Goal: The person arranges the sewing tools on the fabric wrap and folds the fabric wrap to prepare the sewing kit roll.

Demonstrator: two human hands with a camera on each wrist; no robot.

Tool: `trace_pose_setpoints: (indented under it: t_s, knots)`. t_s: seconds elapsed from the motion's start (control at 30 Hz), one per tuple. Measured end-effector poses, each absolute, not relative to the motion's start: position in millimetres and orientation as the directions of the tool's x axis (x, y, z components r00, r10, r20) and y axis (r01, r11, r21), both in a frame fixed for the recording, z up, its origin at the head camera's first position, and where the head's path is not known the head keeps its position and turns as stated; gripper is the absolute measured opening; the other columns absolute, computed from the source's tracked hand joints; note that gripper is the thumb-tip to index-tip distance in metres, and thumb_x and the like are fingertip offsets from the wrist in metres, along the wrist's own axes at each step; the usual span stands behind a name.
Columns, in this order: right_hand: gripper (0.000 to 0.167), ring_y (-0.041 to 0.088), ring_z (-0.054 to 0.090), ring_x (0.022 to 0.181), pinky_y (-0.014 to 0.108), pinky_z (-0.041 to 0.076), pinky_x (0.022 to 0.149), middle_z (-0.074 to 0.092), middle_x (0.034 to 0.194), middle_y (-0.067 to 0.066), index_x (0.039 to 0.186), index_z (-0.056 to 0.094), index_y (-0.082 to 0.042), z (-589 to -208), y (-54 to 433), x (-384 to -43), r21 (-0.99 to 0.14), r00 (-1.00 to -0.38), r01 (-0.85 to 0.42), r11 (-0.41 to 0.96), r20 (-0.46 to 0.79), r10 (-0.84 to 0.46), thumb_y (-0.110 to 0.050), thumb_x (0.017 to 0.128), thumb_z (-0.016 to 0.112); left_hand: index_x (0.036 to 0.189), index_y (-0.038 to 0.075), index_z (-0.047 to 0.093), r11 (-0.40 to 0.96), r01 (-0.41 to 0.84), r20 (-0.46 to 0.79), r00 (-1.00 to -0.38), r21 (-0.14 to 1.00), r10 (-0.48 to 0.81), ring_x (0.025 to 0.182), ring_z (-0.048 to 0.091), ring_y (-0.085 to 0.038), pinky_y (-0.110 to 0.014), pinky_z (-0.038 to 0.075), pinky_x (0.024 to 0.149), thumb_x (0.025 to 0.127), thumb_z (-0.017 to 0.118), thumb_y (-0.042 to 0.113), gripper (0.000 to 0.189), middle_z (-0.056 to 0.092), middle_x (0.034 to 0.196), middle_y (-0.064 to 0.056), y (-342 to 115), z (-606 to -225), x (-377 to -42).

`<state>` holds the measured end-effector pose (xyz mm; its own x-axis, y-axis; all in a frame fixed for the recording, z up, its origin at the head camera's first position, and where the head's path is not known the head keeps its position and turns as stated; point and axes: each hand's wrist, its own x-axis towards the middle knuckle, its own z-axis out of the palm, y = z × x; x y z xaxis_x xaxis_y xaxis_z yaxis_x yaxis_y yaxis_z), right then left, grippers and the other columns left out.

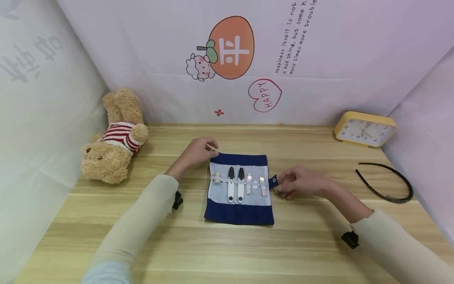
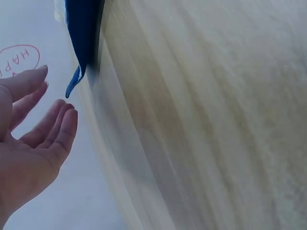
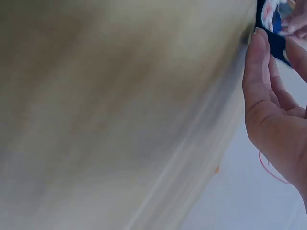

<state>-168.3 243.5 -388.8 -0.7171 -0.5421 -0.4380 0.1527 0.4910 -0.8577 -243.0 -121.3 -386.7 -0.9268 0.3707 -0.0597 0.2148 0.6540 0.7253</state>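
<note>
A navy fabric sewing roll (image 1: pixel 238 215) lies unfolded on the table, its pale inside facing up. An elastic band holds a yellowish spool-like item (image 1: pixel 216 178), two slim white tools with black tips (image 1: pixel 231 191) and small pink pieces (image 1: pixel 263 192). A short navy snap tab (image 1: pixel 272 182) sticks out from the roll's right edge. My right hand (image 1: pixel 301 181) pinches this tab between thumb and fingers; the right wrist view shows the tab (image 3: pixel 277 47) there. At the far left corner is my left hand (image 1: pixel 200 150), fingers (image 2: pixel 64 129) spread loosely beside the navy corner (image 2: pixel 76 79).
A teddy bear (image 1: pixel 118 138) in a striped shirt lies at the back left. The yellow clock (image 1: pixel 365 129) stands at the back right, with a black headband (image 1: pixel 399 199) in front of it. White printed cloth walls (image 1: pixel 159 98) border the wooden table (image 1: pixel 227 252).
</note>
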Motion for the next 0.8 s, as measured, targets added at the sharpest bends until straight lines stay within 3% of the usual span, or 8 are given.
trace_pose_setpoints:
  t_s: [0.27, 0.43, 0.8]
  knots:
    - [0.031, 0.026, 0.072, 0.089, 0.041, 0.06, 0.081, 0.072, 0.101, 0.02, 0.114, 0.066, 0.011, -396, 239, -144, -0.837, -0.64, 0.332, 0.435, -0.539, -0.548, -0.013, 0.096, 0.07, 0.109, 0.001, 0.073, 0.699, 0.171, -0.079, -0.947, 0.694, 0.31, 0.097, 0.061, -0.026, -0.038, 0.05, 0.085, 0.095, 0.072, 0.01, 0.016, 0.069, 0.104, -0.011, -127, -389, -248]
    - [0.027, 0.021, 0.074, 0.084, 0.037, 0.06, 0.078, 0.074, 0.097, 0.02, 0.11, 0.071, 0.008, -400, 232, -135, -0.809, -0.579, 0.414, 0.417, -0.587, -0.566, -0.013, 0.094, 0.072, 0.108, 0.001, 0.073, 0.663, 0.106, -0.127, -0.948, 0.741, 0.293, 0.085, 0.063, -0.023, -0.033, 0.055, 0.076, 0.095, 0.07, 0.005, 0.014, 0.069, 0.098, -0.011, -129, -392, -249]
    - [0.013, 0.022, 0.075, 0.079, 0.032, 0.061, 0.07, 0.074, 0.085, 0.018, 0.09, 0.067, 0.005, -411, 219, -122, -0.821, -0.552, 0.423, 0.384, -0.57, -0.609, -0.003, 0.087, 0.077, 0.109, 0.0, 0.072, 0.639, 0.071, -0.145, -0.949, 0.766, 0.28, 0.081, 0.066, -0.022, -0.03, 0.058, 0.073, 0.095, 0.069, 0.002, 0.015, 0.068, 0.097, -0.012, -129, -395, -248]
